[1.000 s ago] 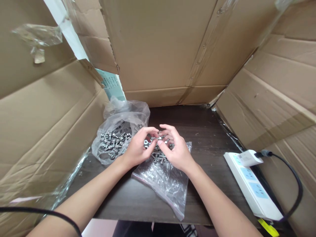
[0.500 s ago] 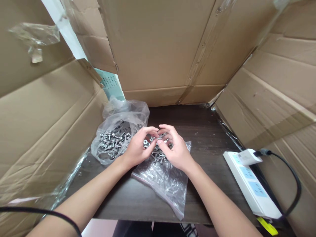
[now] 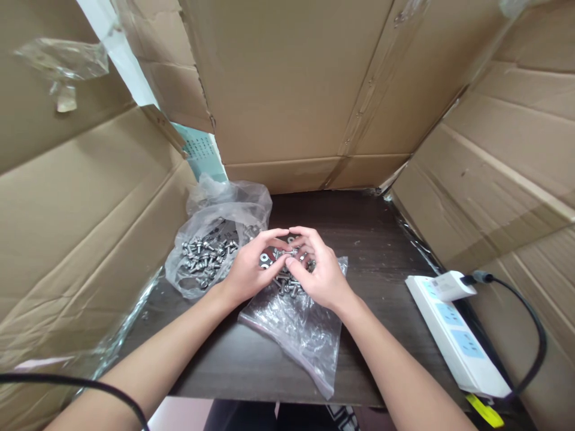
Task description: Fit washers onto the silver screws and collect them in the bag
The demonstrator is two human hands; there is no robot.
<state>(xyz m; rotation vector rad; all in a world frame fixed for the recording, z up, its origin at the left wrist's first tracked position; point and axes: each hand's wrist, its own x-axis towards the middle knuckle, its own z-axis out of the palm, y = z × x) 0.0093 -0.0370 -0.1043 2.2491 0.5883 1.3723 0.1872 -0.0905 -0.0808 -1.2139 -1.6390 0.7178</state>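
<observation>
My left hand (image 3: pixel 251 266) and my right hand (image 3: pixel 321 269) meet over a flat clear plastic bag (image 3: pixel 305 341), fingers curled and fingertips almost touching. A small metal bolt (image 3: pixel 291 252) is pinched between the fingertips of both hands; its ends are largely covered by the fingers. Under the hands, a pile of bolts (image 3: pixel 294 288) lies on the bag. Several flat washers (image 3: pixel 263 257) show between my left thumb and fingers. Left of my left hand, an open clear bag (image 3: pixel 177 278) holds many more bolts (image 3: pixel 206 260).
Cardboard walls (image 3: pixel 287 84) enclose the dark wooden table (image 3: pixel 359 233) at the back and both sides. A white power strip (image 3: pixel 453 335) with a plugged-in adapter (image 3: pixel 451 286) and black cable lies at right. Another black cable (image 3: pixel 81 381) crosses my left forearm.
Both hands stay in nearly the same place. Their fingers have shifted slightly around the bolt, and the index fingertips have come closer together.
</observation>
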